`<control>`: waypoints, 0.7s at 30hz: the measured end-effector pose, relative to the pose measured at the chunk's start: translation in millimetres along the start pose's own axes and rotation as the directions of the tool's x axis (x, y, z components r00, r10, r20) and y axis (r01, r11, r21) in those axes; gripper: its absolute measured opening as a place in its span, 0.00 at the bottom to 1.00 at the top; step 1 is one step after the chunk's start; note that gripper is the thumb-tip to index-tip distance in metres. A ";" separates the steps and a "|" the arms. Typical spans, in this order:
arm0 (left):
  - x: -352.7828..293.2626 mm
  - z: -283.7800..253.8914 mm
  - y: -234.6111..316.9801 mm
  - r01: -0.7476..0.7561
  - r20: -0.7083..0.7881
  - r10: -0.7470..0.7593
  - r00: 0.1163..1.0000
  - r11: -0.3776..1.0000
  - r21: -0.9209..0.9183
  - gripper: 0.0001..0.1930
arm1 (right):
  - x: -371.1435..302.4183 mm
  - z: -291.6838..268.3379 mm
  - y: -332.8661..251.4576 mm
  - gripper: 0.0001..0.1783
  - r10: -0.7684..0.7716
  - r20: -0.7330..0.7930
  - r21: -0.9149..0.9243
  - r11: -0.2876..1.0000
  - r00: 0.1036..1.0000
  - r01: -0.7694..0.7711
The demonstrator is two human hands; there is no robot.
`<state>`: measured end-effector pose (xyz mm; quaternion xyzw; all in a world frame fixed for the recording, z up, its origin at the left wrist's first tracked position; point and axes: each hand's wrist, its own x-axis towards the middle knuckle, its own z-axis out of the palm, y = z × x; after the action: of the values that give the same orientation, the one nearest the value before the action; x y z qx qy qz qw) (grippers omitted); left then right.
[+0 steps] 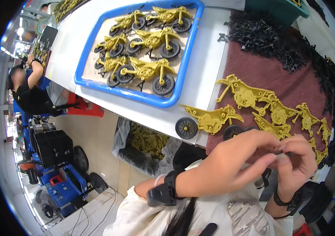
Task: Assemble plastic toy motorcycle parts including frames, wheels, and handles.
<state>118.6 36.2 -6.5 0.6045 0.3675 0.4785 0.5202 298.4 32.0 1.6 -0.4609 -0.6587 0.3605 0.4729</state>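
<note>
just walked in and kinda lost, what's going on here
A person is working with both hands: the left hand and right hand meet to pinch a small dark part, mostly hidden. Yellow frames lie mostly on a brown cloth, near a heap of black parts. Yellow bikes with black wheels are in the blue tray.

Six toy motorcycles [148,71], one blue tray [189,55], one maroon cloth [241,65]
</note>
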 end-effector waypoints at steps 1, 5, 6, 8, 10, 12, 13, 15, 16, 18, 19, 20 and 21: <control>-2.4 0.8 0.3 0.119 -0.001 -0.120 0.993 0.982 -0.146 0.15 | -2.2 1.1 -1.6 0.09 0.008 -0.048 -0.018 1.000 0.999 -0.009; -8.3 2.2 -13.9 0.035 -0.025 -0.040 0.999 0.981 -0.193 0.13 | -6.6 2.7 1.7 0.09 -0.086 0.005 -0.095 0.992 0.996 0.086; -9.1 1.5 -14.2 -0.002 -0.052 -0.006 0.999 0.987 -0.161 0.12 | -4.9 -1.8 0.3 0.09 -0.110 0.071 -0.138 0.983 0.991 0.119; -14.2 0.4 -13.0 -0.007 -0.060 0.001 0.998 0.995 -0.102 0.10 | -4.8 -16.8 0.9 0.06 -0.038 -0.005 -0.131 0.991 0.999 0.037; -20.3 -0.6 -12.2 -0.019 -0.063 0.017 0.998 0.999 -0.039 0.08 | -3.1 -36.7 11.5 0.05 0.027 -0.108 -0.232 0.971 0.994 -0.052; -25.6 -1.8 -14.4 0.197 0.078 -0.185 0.980 0.960 -0.200 0.06 | 3.7 -44.6 16.4 0.07 0.008 -0.048 -0.533 0.846 0.999 -0.032; -27.7 -2.8 -13.7 0.196 0.087 -0.182 0.980 0.959 -0.204 0.06 | 6.9 -39.5 18.5 0.09 0.008 -0.006 -0.611 0.791 1.000 -0.010; -32.5 -3.3 -10.1 0.271 0.122 -0.256 0.959 0.954 -0.125 0.06 | 9.4 -33.5 22.5 0.12 -0.146 0.193 -0.710 0.662 0.970 0.241; -35.1 -3.2 -11.1 0.181 0.081 -0.178 0.981 0.983 -0.027 0.06 | 6.0 -31.9 22.9 0.13 -0.139 0.170 -0.698 0.682 0.976 0.219; -35.8 -3.7 -10.7 0.108 0.050 -0.116 0.992 0.985 0.131 0.08 | 1.3 -28.2 24.0 0.13 -0.127 0.109 -0.667 0.726 0.986 0.167; -35.0 -3.8 -10.8 0.074 0.052 -0.087 0.995 0.973 0.217 0.08 | -0.5 -27.4 24.5 0.13 -0.132 0.090 -0.667 0.728 0.987 0.158; -34.8 -2.0 -12.4 0.044 0.036 -0.056 0.998 0.963 0.265 0.09 | -2.0 -27.0 24.6 0.14 -0.148 0.089 -0.657 0.735 0.985 0.170; -35.0 -2.9 -11.2 0.030 0.051 -0.049 0.997 0.945 0.326 0.08 | -3.0 -27.7 25.0 0.15 -0.167 0.115 -0.663 0.721 0.979 0.201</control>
<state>106.9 6.1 -24.3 0.6881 0.4380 0.3830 0.4337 331.9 38.2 -14.0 -0.5239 -0.7975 0.0615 0.2929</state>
